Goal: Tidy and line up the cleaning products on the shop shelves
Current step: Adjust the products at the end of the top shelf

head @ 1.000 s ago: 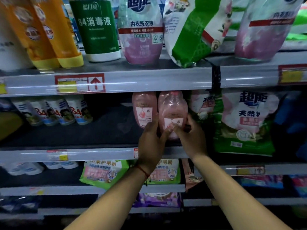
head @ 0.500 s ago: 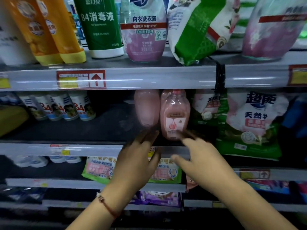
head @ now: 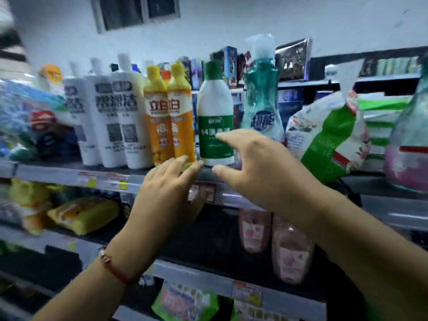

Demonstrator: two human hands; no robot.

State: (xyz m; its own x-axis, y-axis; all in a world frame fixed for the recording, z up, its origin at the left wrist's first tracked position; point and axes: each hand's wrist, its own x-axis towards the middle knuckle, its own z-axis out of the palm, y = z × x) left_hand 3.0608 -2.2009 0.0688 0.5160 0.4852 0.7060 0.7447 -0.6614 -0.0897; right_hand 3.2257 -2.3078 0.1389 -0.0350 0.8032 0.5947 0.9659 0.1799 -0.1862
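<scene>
Both hands have left the pink bottles (head: 291, 253) on the middle shelf and risen to the top shelf (head: 69, 173), and the view has tilted up with them, blurring much of the scene. Left hand (head: 166, 193) is a wide, empty grip: its fingers lie straight and together, tips at the shelf lip right in front of the base of the orange bottles (head: 170, 117); whether they touch is unclear. Right hand (head: 257, 167) is likewise spread and holding nothing, forefinger stretched across the green label of the white disinfectant bottle (head: 215, 117), thumb low beside that bottle's base. A red cord bracelet (head: 113, 268) circles the left wrist.

Outward along the top shelf, the two orange bottles stand pressed together just left of the disinfectant bottle, and three tall white bottles (head: 115, 114) stand in a row left of those. A teal bottle (head: 261, 96) rises just right of the disinfectant bottle, partly behind the right hand. Further right, a green-and-white bag (head: 328, 137) leans over. Yellow packs (head: 81, 216) lie on the middle shelf at left.
</scene>
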